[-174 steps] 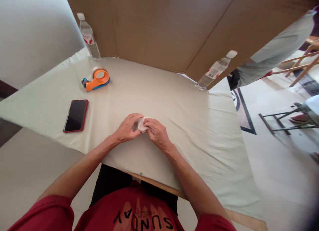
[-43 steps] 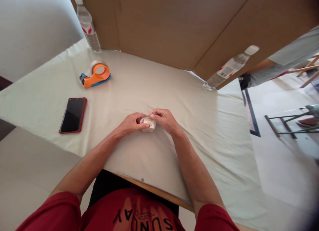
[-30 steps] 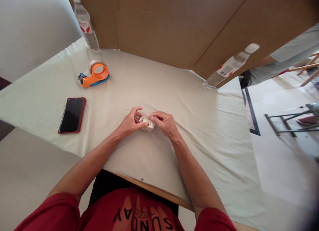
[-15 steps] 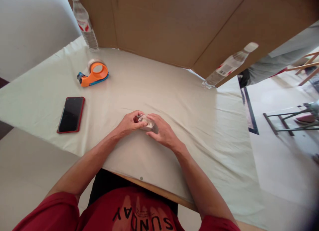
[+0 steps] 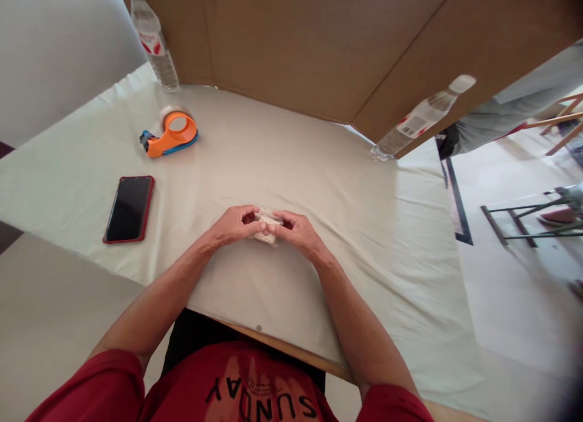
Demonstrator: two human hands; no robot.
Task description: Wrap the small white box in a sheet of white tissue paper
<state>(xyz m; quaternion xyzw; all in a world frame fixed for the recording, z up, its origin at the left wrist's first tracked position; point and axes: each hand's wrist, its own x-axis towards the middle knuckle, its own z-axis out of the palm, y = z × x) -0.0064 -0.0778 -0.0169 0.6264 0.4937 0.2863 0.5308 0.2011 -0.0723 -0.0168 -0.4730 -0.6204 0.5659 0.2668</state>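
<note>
While both bare forearms reach in over the near table edge, the left hand (image 5: pixel 234 224) and right hand (image 5: pixel 296 232) meet at mid-table on a small white packet (image 5: pixel 265 228) that seems to be wrapped in thin clear film. Both sets of fingers are curled closed, with fingertips and thumbs pinching the packet from its two sides. Most of it is hidden between them. Whether it touches the pale green tablecloth (image 5: pixel 328 185) or sits just above it cannot be told.

Surroundings:
- A red-cased smartphone (image 5: pixel 128 208) lies face up, well to the left.
- An orange tape dispenser with a blue edge (image 5: pixel 170 132) sits beyond the phone.
- Two clear plastic water bottles stand at the far corners, one left (image 5: pixel 155 42) and one right (image 5: pixel 421 115), against a brown cardboard screen (image 5: pixel 296 45).
- Another person's grey sleeve (image 5: pixel 505 109) shows past the screen.

Risks, as judged:
- The grip is by the fingertips only, and film is slick, so uneven pressure from one thumb could squirt the packet out onto the cloth.
- Pulling the two sides apart too hard could tear the wrap unevenly or crush what is inside.
- The creased cloth could drag under the wrists.
</note>
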